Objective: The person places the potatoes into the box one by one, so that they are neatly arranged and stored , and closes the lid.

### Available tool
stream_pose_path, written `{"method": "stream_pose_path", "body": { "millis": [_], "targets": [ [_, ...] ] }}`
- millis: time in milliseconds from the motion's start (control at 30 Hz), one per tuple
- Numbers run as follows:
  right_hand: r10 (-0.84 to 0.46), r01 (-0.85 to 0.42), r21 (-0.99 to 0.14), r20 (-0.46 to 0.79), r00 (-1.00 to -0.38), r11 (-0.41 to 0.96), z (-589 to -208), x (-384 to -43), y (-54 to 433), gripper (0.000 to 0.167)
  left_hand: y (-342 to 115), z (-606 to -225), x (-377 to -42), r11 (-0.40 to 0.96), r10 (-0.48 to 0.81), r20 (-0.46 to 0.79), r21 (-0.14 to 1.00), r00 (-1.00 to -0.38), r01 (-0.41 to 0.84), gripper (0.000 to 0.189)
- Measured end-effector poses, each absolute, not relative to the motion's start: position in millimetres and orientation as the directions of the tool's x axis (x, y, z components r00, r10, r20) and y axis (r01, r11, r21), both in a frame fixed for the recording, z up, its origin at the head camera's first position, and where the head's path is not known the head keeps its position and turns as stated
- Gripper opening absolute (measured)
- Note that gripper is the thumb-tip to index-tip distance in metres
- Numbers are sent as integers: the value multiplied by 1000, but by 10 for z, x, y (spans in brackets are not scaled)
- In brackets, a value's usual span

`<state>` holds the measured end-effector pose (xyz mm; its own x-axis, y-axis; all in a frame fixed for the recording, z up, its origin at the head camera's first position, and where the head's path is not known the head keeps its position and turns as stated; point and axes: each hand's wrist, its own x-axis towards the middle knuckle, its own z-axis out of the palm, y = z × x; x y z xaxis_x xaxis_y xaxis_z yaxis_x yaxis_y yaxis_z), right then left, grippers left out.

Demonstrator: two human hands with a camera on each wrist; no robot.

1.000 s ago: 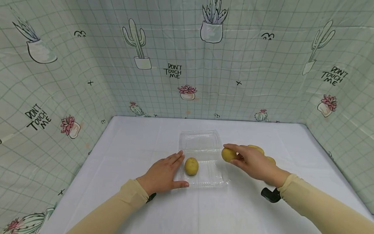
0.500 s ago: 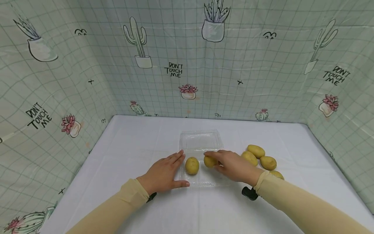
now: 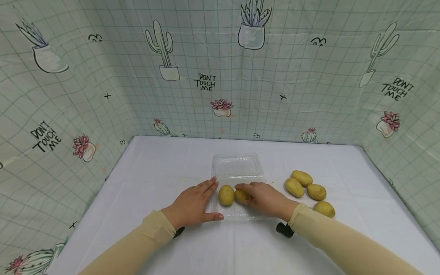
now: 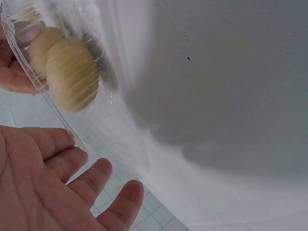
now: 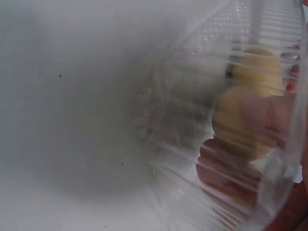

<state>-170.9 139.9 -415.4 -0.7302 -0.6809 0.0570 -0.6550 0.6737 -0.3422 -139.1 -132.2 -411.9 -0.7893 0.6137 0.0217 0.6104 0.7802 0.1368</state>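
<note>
"DON'T TOUCH ME" lettering (image 3: 206, 82) repeated across the backdrop (image 3: 261, 86), right hand (image 3: 262, 196) clamped around a potato (image 3: 242, 196) in a clear container (image 3: 237, 216), another potato (image 3: 226, 195) at its nine o'clock, left hand (image 3: 192, 203) spread wide at the container's nine-o'clock edge

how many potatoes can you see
6: one potato in the clear container; a second potato beside it, gripped by the right hand; four on the table to the right: farthest potato, leftmost potato, middle potato, nearest potato. The right sleeve may hide more.
</note>
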Motion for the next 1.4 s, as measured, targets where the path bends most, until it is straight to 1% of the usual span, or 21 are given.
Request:
{"method": "stream_pose_path", "body": {
  "millis": [300,567,867,1000,1167,1400],
  "targets": [
    [-675,-648,-338,46,-736,683,-4193,-1715,1353,51,-1315,-4130,-1393,781,613,23,135,-790,610,98],
    [-652,-625,-348,49,-757,699,-4209,-1732,1328,52,-1313,-4116,-1387,781,612,22,139,-790,609,97],
    [-621,-580,-368,8,-783,727,-4180,-1717,1328,55,-1309,-4116,-1385,783,611,16,136,-792,607,98],
    [-625,-593,-343,22,-780,728,-4193,-1715,1339,55,-1306,-4116,-1384,784,610,16,135,-792,607,98],
    [-644,-634,-299,78,-761,713,-4209,-1719,1354,53,-1301,-4113,-1386,787,608,7,127,-794,604,98],
    [-661,-663,-287,119,-741,692,-4226,-1733,1362,52,-1296,-4104,-1383,791,604,-5,123,-797,599,98]
  ]
}}
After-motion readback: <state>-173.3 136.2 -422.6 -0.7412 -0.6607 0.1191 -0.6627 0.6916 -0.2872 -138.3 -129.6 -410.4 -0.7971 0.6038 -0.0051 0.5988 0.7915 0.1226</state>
